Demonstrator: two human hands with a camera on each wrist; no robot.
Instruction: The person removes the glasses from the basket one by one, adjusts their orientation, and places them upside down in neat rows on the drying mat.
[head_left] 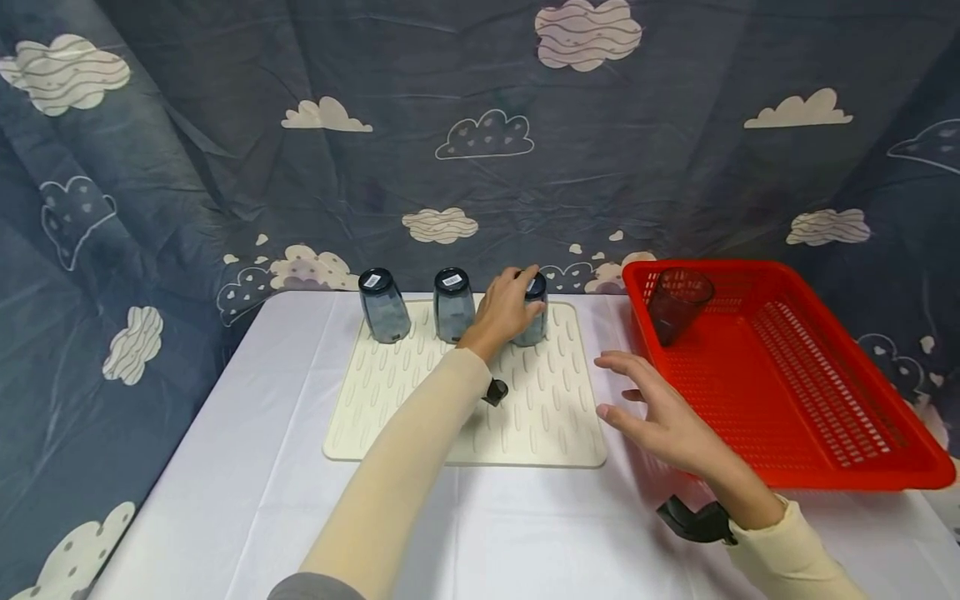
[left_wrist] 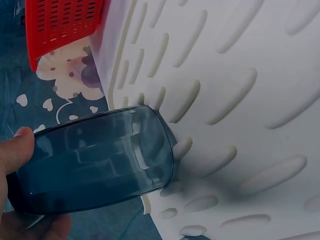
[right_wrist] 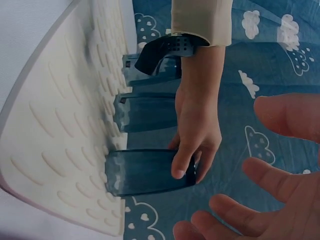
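Note:
Three blue-tinted drinking glasses stand upside down along the back of a cream ridged mat. My left hand (head_left: 504,310) grips the rightmost glass (left_wrist: 100,157) near its raised base, thumb on one side and fingers on the other. That glass's rim is down at the mat (head_left: 525,417). To its left are the middle glass (head_left: 453,307) and the left glass (head_left: 385,308), both untouched. My right hand (head_left: 667,417) hovers between the mat and the red basket, fingers spread and holding nothing. In the right wrist view its fingers (right_wrist: 270,180) are apart from the glass.
A red plastic basket (head_left: 780,479) with slotted sides stands on the right. One dark tinted glass (head_left: 675,308) leans in its back left corner. A white cloth (head_left: 247,467) covers the table, and a cloud-print curtain (head_left: 480,183) hangs behind.

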